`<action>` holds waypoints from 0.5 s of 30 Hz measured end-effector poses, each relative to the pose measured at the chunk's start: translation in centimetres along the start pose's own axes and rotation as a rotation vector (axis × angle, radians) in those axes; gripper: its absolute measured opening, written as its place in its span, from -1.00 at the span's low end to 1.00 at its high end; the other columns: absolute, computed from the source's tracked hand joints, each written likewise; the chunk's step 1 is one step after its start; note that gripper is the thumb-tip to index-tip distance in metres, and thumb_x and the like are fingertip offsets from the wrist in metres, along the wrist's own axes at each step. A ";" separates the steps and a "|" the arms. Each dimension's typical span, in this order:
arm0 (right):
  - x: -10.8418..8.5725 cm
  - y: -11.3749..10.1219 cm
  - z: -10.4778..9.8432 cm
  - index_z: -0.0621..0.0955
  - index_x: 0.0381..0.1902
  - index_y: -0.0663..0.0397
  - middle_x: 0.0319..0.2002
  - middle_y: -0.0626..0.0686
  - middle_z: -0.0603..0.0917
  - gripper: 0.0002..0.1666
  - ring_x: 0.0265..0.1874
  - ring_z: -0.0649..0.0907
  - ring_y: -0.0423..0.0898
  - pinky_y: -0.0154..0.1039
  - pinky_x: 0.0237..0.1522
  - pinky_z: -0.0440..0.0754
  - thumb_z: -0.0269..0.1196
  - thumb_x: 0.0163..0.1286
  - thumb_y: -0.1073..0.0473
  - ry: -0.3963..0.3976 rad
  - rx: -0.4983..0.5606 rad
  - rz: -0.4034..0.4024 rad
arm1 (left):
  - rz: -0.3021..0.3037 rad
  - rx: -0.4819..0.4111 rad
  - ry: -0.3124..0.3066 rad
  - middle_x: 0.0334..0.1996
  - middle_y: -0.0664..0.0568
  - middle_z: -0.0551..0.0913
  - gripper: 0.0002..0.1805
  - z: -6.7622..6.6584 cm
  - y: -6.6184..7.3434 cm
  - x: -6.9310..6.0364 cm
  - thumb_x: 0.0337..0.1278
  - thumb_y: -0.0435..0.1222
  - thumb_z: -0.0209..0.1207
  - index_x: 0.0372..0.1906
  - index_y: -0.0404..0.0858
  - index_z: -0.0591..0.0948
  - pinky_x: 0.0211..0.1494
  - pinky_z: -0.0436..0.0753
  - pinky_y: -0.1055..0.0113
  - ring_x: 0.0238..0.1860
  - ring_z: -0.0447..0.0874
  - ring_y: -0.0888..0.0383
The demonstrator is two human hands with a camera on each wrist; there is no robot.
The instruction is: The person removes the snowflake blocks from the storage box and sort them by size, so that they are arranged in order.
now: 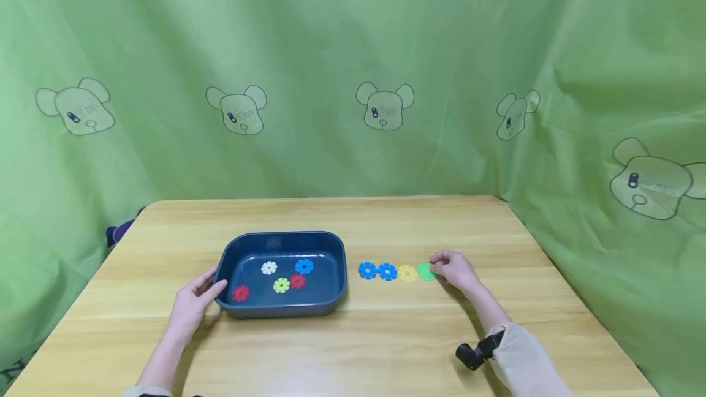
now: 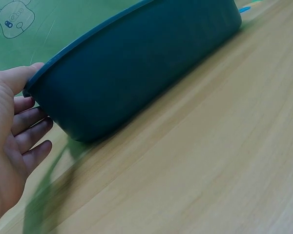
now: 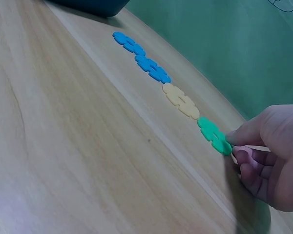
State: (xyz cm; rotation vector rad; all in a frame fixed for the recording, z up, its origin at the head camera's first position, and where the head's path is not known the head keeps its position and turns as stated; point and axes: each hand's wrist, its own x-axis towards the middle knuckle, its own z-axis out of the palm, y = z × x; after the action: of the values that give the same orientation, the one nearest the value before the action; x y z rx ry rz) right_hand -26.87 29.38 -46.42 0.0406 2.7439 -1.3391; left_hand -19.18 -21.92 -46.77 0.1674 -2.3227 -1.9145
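My left hand (image 1: 190,306) grips the left rim of a dark blue plastic basin (image 1: 276,310), thumb over the edge and fingers outside, as the left wrist view shows. Inside the basin lie several snowflake discs: a white one (image 1: 269,268), a blue one (image 1: 304,266), a yellow-green one (image 1: 281,285) and two red ones. To the basin's right, two blue snowflake discs (image 1: 377,271), a yellow one (image 1: 407,272) and a green one (image 1: 426,271) form a row on the table. My right hand (image 1: 456,269) pinches the green disc's right edge between thumb and fingers.
A wood-grain table (image 1: 353,348) carries everything. Green curtains (image 1: 320,158) printed with bear heads hang behind and along both sides. Beyond the table's left edge shows part of a purple object (image 1: 119,231). A black device (image 1: 477,351) is strapped at my right wrist.
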 end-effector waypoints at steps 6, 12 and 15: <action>0.3 -0.1 -0.3 0.51 -0.10 0.44 -0.33 0.17 0.57 -0.70 -0.44 0.53 -0.06 -0.24 -0.44 0.55 0.19 0.23 0.35 -0.016 0.032 -0.002 | 0.007 0.015 0.002 0.20 -0.33 0.36 -0.40 -0.1 0.0 0.2 0.19 -0.23 0.18 0.24 -0.49 0.35 -0.03 0.38 0.71 -0.12 0.39 0.65; 0.6 -1.2 -0.9 0.49 -0.05 0.46 -0.29 0.19 0.59 -0.64 -0.44 0.56 -0.02 -0.18 -0.42 0.59 0.17 0.25 0.31 -0.028 0.011 -0.038 | 0.004 0.032 -0.003 0.21 -0.31 0.35 -0.40 -0.2 -0.2 0.2 0.19 -0.22 0.18 0.25 -0.47 0.35 -0.03 0.36 0.72 -0.12 0.37 0.66; 0.8 -2.3 -1.1 0.49 -0.03 0.46 -0.28 0.20 0.60 -0.62 -0.43 0.58 0.03 -0.14 -0.40 0.60 0.17 0.27 0.27 -0.037 -0.013 -0.079 | -0.002 0.027 -0.004 0.21 -0.29 0.35 -0.40 -0.2 -0.2 0.3 0.19 -0.22 0.18 0.25 -0.46 0.34 -0.03 0.36 0.72 -0.12 0.37 0.66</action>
State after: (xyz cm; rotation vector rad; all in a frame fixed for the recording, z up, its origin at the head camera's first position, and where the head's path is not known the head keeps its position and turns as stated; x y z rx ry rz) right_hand -27.90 28.78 -44.00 -0.0930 2.7501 -1.3264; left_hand -19.44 -22.20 -46.95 0.1689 -2.3528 -1.8873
